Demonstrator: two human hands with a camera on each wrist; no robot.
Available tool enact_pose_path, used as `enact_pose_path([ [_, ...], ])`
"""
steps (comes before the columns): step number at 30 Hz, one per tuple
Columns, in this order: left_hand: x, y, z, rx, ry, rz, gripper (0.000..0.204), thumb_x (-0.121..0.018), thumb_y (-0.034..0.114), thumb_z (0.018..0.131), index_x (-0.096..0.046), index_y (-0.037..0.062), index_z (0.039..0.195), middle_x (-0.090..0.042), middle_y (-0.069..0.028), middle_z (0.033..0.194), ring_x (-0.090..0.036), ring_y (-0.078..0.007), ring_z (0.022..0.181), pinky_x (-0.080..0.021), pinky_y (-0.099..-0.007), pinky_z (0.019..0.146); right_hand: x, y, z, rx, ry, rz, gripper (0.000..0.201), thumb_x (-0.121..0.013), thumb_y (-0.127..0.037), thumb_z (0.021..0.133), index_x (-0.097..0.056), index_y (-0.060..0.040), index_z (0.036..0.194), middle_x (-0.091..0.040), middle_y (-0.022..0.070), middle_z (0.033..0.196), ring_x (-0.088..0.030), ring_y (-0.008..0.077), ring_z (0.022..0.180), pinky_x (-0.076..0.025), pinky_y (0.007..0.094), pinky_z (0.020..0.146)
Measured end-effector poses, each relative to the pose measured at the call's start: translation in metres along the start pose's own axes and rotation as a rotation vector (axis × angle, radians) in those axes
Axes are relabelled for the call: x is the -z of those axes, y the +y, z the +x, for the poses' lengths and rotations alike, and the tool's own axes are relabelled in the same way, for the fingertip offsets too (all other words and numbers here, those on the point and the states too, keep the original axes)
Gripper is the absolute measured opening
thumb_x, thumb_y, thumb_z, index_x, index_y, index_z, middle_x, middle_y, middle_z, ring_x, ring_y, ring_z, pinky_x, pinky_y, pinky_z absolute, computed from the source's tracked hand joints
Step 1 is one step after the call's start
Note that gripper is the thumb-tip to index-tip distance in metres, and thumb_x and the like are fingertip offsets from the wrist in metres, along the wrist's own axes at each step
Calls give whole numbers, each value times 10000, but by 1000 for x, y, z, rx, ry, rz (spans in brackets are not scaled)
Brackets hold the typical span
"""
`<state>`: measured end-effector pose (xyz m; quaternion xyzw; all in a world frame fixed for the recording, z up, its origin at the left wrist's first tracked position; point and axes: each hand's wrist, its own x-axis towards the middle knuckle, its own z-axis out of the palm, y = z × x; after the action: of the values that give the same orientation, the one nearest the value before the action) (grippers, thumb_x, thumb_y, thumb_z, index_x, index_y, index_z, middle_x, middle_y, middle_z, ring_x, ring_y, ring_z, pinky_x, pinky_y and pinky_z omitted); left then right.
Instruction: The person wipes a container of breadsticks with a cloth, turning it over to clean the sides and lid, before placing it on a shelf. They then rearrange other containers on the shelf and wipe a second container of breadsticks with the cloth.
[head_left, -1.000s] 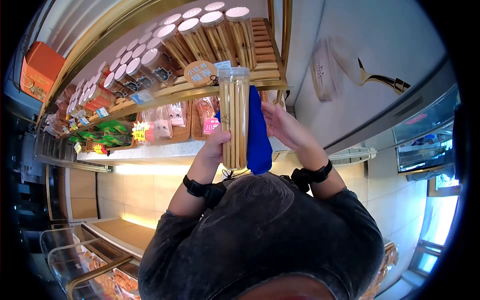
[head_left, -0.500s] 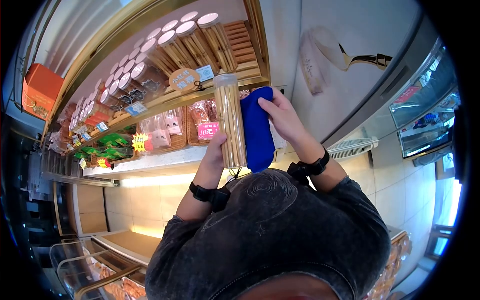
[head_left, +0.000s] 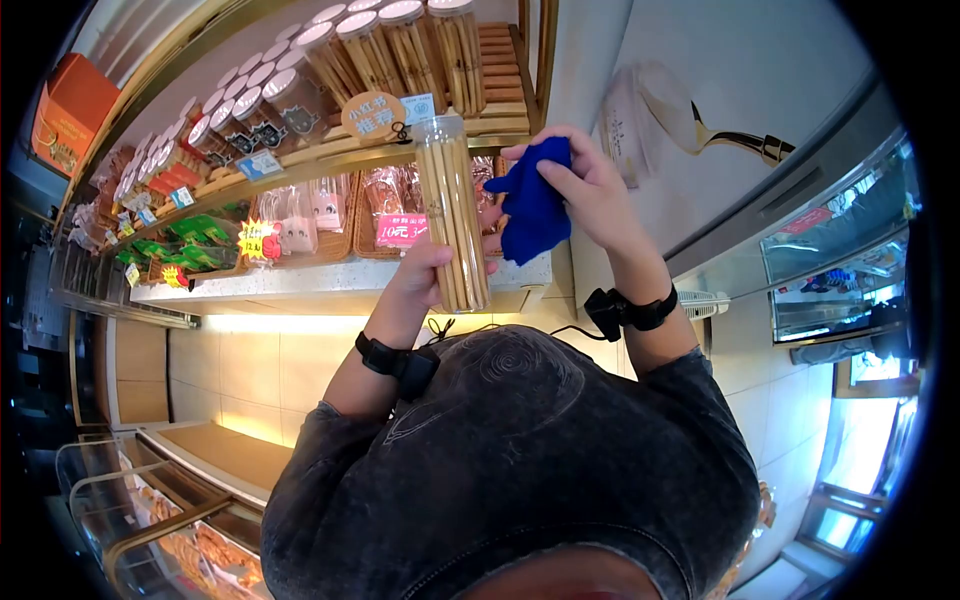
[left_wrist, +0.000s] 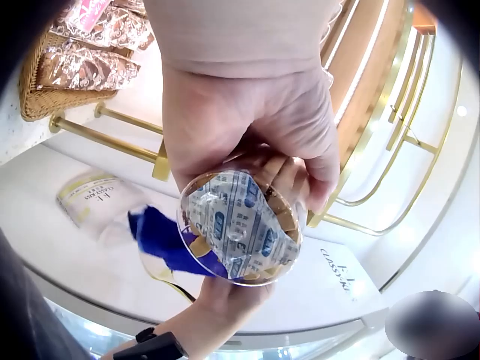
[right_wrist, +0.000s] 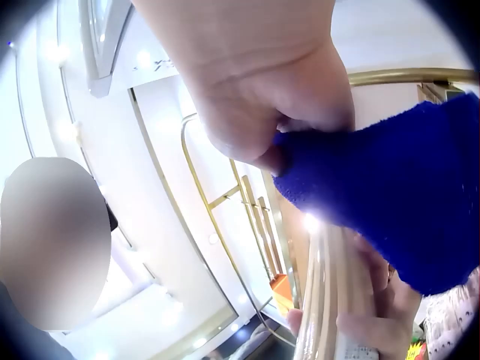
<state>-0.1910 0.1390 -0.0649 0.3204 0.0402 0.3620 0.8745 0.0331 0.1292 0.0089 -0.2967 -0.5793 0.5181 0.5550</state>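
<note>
A tall clear jar (head_left: 452, 215) of long, thin pale sticks stands slightly tilted in front of the person. My left hand (head_left: 422, 272) grips its lower half, thumb in front and fingertips showing past the far side. From the left wrist, the jar's round base (left_wrist: 238, 229) shows a printed white and blue packet inside. To the right of the jar, my right hand (head_left: 592, 190) pinches a bunched blue cloth (head_left: 540, 205) near its top. In the right wrist view the cloth (right_wrist: 390, 187) spreads from under the thumb and overlaps the jar (right_wrist: 324, 292).
Ahead is a shelf (head_left: 300, 150) lined with white-lidded jars and price cards. Below it, wicker baskets (head_left: 345, 235) of bagged snacks stand on a pale counter (head_left: 330, 282). A glass display case (head_left: 840, 260) is at the right, another case (head_left: 150, 500) at lower left.
My right hand, at first beside the cloth with fingers spread, has taken hold of it. The cloth has moved up and right, bunched, away from the jar. My left hand keeps its grip.
</note>
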Motion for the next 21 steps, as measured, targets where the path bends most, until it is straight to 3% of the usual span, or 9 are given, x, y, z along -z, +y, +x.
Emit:
enact_pose_path([
  [3, 16, -4, -2, -2, 5, 53, 778, -707, 139, 716, -319, 0, 1376, -465, -141, 1336, -597, -303, 1042, -556, -416, 835, -2, 2, 4, -44, -24, 85, 251, -468, -37, 928, -463, -35, 1179, -586, 157, 1182, -591, 184, 1030, -478, 295, 911],
  [4, 14, -1, -3, -9, 42, 136, 789, -736, 175, 696, -344, -14, 1354, -457, -151, 1318, -620, -262, 944, -558, -420, 794, -1, 8, 6, 2, 2, -38, 245, -474, -40, 923, -497, -30, 1167, -600, 135, 1166, -592, 173, 1025, -478, 294, 902],
  [6, 10, 4, -6, -31, 61, 186, 790, -740, 169, 688, -349, -16, 1349, -474, -150, 1302, -631, -269, 918, -557, -423, 783, -3, 11, 7, 47, 19, -158, 243, -480, -43, 919, -530, -24, 1155, -613, 114, 1150, -594, 162, 1020, -478, 293, 892],
  [8, 6, 11, -9, -49, 35, 211, 731, -710, 108, 701, -350, -17, 1324, -523, -162, 1200, -655, -277, 849, -574, -417, 761, -7, 5, 5, 65, 187, -562, 220, -528, -82, 899, -594, -23, 1101, -655, 87, 1057, -616, 148, 956, -485, 281, 833],
  [9, 1, 14, -9, -50, 44, 208, 731, -710, 108, 701, -350, -17, 1324, -523, -162, 1200, -655, -277, 849, -574, -417, 761, -10, 2, 5, 58, 182, -558, 220, -528, -82, 899, -594, -23, 1101, -655, 87, 1057, -616, 148, 956, -485, 281, 833],
  [11, -7, 21, -7, -95, 45, 221, 714, -695, 92, 714, -342, -15, 1327, -497, -186, 1238, -657, -275, 840, -585, -407, 742, -14, -3, 5, -9, 240, -771, 213, -566, -132, 876, -594, -6, 1045, -648, 155, 954, -628, 249, 901, -472, 308, 800],
  [15, -4, 29, -4, -120, 87, 166, 687, -659, 83, 743, -333, -1, 1342, -455, -200, 1307, -618, -267, 990, -592, -406, 761, -8, -2, 8, -51, 258, -810, 251, -596, -163, 851, -581, 6, 1036, -629, 194, 940, -615, 311, 890, -473, 331, 791],
  [16, 0, 30, -5, -134, 108, 159, 689, -664, 101, 746, -333, -7, 1341, -467, -204, 1300, -590, -278, 1051, -592, -408, 766, -4, 0, 9, -35, 237, -817, 242, -598, -168, 852, -584, 1, 1025, -634, 175, 929, -618, 290, 873, -475, 324, 782],
  [21, 17, 32, -8, -79, 51, 73, 705, -685, 137, 745, -338, -27, 1336, -517, -199, 1255, -618, -265, 998, -591, -413, 767, 9, -6, 18, -10, 121, -637, 223, -597, -174, 861, -594, -2, 1004, -639, 112, 887, -610, 205, 829, -479, 297, 768],
])
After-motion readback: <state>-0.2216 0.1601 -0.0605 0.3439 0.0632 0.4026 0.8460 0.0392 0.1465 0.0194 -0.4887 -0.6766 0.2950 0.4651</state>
